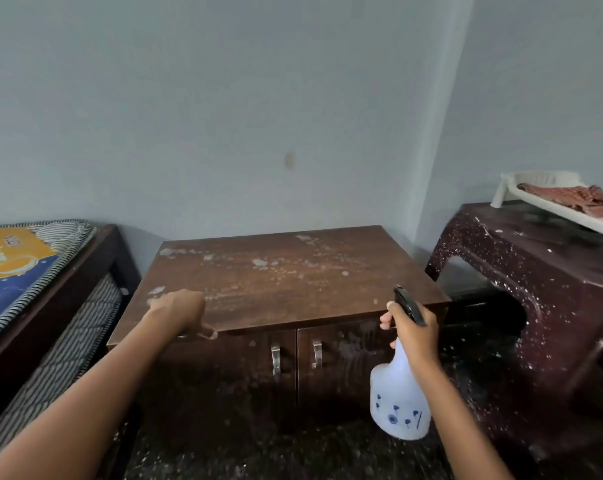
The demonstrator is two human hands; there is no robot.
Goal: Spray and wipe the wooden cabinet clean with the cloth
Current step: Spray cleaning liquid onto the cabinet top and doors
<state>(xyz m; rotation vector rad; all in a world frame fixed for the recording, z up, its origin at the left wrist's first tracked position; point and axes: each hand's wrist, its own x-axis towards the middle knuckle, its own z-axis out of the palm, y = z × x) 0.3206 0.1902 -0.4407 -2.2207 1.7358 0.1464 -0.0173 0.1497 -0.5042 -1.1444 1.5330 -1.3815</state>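
Observation:
A low dark wooden cabinet stands against the wall, its top smeared with whitish dust patches. Two doors with metal handles face me. My left hand lies on the front left of the top, fingers curled over its front edge. My right hand grips the neck of a white spray bottle with a black trigger head, held in front of the cabinet's right door with the nozzle toward the top. A reddish patterned cloth lies in a white tray at the far right.
A bed with a striped mattress and dark frame stands close on the left. On the right, a speckled maroon plastic table carries the white tray. The dark floor is speckled. A pale wall rises behind.

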